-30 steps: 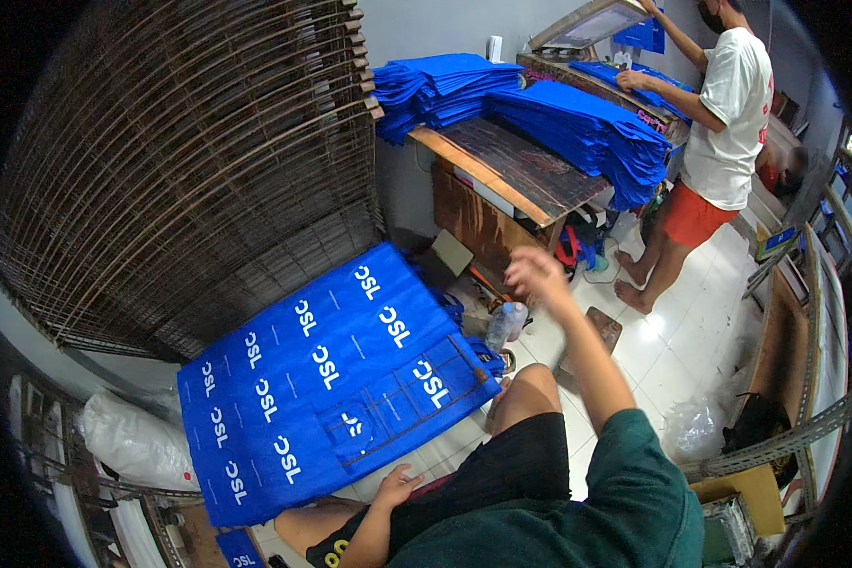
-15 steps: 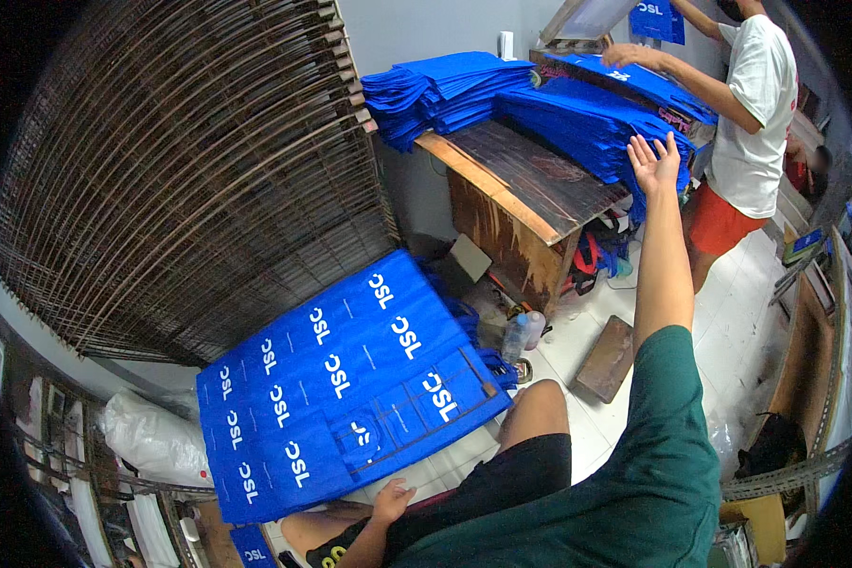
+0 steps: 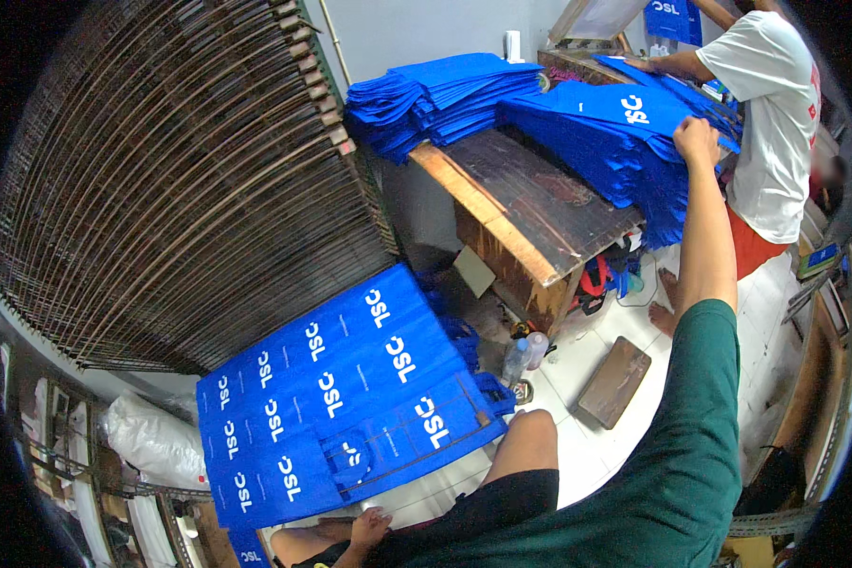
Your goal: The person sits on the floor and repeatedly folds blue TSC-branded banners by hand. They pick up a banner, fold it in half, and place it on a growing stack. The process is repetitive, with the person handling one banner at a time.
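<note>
At the far right, my right hand (image 3: 698, 142) is closed on the near right corner of a blue fabric sheet (image 3: 625, 109) with a white print. This sheet lies on top of a fanned stack of blue sheets (image 3: 577, 151) on a dark wooden table (image 3: 530, 180). My left hand (image 3: 370, 526) rests low by my lap, its fingers loosely curled and apart, with nothing seen in it. Close to it, blue printed sheets (image 3: 303, 360) lie in rows on a slatted rack, overlapping one another.
Tall wire drying racks (image 3: 180, 189) fill the left. Another blue stack (image 3: 445, 90) sits on the table's far side. A co-worker in a white shirt (image 3: 772, 123) stands at the back right. On the tiled floor are a brown block (image 3: 613, 383) and bottles (image 3: 516, 362).
My right hand went from open to closed on the printed sheet, which now lies on the stack. The co-worker's near hand moved away from there. My left hand shifted slightly down and left.
</note>
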The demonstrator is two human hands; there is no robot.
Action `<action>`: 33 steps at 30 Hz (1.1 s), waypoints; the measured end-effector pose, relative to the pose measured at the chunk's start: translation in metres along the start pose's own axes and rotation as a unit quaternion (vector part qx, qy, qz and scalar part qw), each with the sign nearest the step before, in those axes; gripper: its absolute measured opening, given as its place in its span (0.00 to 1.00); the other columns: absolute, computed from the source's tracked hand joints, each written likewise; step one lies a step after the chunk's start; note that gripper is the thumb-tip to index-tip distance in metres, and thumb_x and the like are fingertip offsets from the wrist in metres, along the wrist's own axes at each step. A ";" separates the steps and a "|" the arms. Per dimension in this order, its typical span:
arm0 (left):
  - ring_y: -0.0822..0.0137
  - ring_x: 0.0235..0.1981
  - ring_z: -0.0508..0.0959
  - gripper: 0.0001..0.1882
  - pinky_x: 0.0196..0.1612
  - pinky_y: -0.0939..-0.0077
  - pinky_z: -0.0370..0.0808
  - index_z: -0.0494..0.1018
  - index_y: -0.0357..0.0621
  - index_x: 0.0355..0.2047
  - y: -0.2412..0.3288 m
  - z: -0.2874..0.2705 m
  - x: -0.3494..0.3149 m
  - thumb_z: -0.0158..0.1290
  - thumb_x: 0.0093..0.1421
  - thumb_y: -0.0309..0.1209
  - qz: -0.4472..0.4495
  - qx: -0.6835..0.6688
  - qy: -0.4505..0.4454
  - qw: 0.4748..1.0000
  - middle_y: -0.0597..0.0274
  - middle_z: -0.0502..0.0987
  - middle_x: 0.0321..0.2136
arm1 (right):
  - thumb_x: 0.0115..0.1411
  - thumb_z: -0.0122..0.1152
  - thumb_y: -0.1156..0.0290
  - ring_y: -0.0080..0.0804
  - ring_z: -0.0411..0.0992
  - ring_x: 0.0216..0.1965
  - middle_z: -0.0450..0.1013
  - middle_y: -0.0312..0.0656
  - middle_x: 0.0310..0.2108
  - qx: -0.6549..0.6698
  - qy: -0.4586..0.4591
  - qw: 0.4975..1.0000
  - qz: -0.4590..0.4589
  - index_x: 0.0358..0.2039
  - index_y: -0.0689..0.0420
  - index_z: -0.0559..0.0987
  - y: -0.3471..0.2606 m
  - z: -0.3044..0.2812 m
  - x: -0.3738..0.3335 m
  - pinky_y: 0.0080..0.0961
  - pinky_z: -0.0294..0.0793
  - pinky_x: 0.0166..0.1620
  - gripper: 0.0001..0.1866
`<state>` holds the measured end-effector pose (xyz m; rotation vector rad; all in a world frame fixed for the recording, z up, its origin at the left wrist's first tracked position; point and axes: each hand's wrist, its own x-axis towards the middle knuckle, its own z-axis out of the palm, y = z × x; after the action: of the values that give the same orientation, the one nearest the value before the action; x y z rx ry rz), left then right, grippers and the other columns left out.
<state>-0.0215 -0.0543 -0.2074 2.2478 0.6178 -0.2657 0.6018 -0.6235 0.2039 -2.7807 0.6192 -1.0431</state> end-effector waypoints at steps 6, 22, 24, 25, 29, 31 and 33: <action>0.64 0.27 0.78 0.25 0.32 0.70 0.75 0.70 0.39 0.40 -0.017 0.024 0.016 0.59 0.47 0.44 0.001 0.051 -0.034 0.998 0.58 0.77 0.24 | 0.48 0.48 0.65 0.48 0.66 0.48 0.69 0.50 0.45 0.005 -0.165 0.984 -0.066 0.34 0.53 0.76 0.030 0.030 0.031 0.42 0.66 0.48 0.14; 0.63 0.28 0.77 0.24 0.33 0.69 0.73 0.69 0.42 0.39 0.004 0.024 0.048 0.57 0.48 0.46 -0.004 0.041 -0.079 0.996 0.56 0.76 0.24 | 0.50 0.49 0.64 0.38 0.68 0.47 0.72 0.40 0.41 -0.058 -0.009 0.997 -0.041 0.49 0.39 0.69 0.022 -0.013 0.032 0.53 0.58 0.49 0.22; 0.61 0.29 0.77 0.22 0.35 0.68 0.73 0.68 0.42 0.40 0.040 0.015 0.052 0.56 0.51 0.44 0.075 0.045 -0.042 0.995 0.56 0.76 0.26 | 0.52 0.49 0.64 0.36 0.70 0.43 0.73 0.37 0.39 -0.062 0.174 0.977 -0.104 0.47 0.36 0.69 0.013 -0.026 0.021 0.50 0.63 0.46 0.20; 0.62 0.31 0.77 0.23 0.36 0.68 0.72 0.67 0.41 0.41 0.065 0.007 0.055 0.55 0.52 0.43 0.075 -0.013 -0.063 0.995 0.55 0.76 0.29 | 0.52 0.50 0.64 0.36 0.70 0.42 0.73 0.37 0.39 -0.058 0.205 0.966 -0.145 0.47 0.36 0.70 0.008 -0.037 0.019 0.45 0.65 0.44 0.19; 0.67 0.41 0.72 0.25 0.45 0.72 0.68 0.62 0.39 0.51 0.167 -0.031 0.079 0.53 0.55 0.36 0.113 -0.237 -0.082 0.961 0.58 0.72 0.39 | 0.55 0.49 0.70 0.38 0.70 0.40 0.73 0.38 0.37 0.002 0.306 0.886 -0.347 0.42 0.45 0.75 -0.039 -0.101 -0.034 0.33 0.68 0.42 0.14; 0.70 0.44 0.70 0.27 0.46 0.74 0.68 0.58 0.40 0.53 0.233 -0.065 0.090 0.53 0.56 0.32 0.154 -0.321 -0.137 0.924 0.60 0.70 0.42 | 0.55 0.48 0.76 0.39 0.70 0.40 0.73 0.42 0.37 0.077 0.272 0.820 -0.498 0.44 0.53 0.74 -0.038 -0.152 -0.068 0.31 0.68 0.43 0.16; 0.66 0.43 0.70 0.30 0.44 0.69 0.68 0.51 0.48 0.58 0.281 -0.106 0.084 0.45 0.59 0.46 0.139 -0.424 -0.237 0.863 0.58 0.67 0.46 | 0.54 0.47 0.80 0.41 0.71 0.40 0.72 0.47 0.39 0.116 0.206 0.781 -0.577 0.46 0.57 0.72 -0.031 -0.178 -0.114 0.31 0.68 0.44 0.18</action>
<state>0.1935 -0.1109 0.0112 1.3115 0.0845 -0.3089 0.4185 -0.5409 0.2768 -2.5248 -1.3293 -1.7073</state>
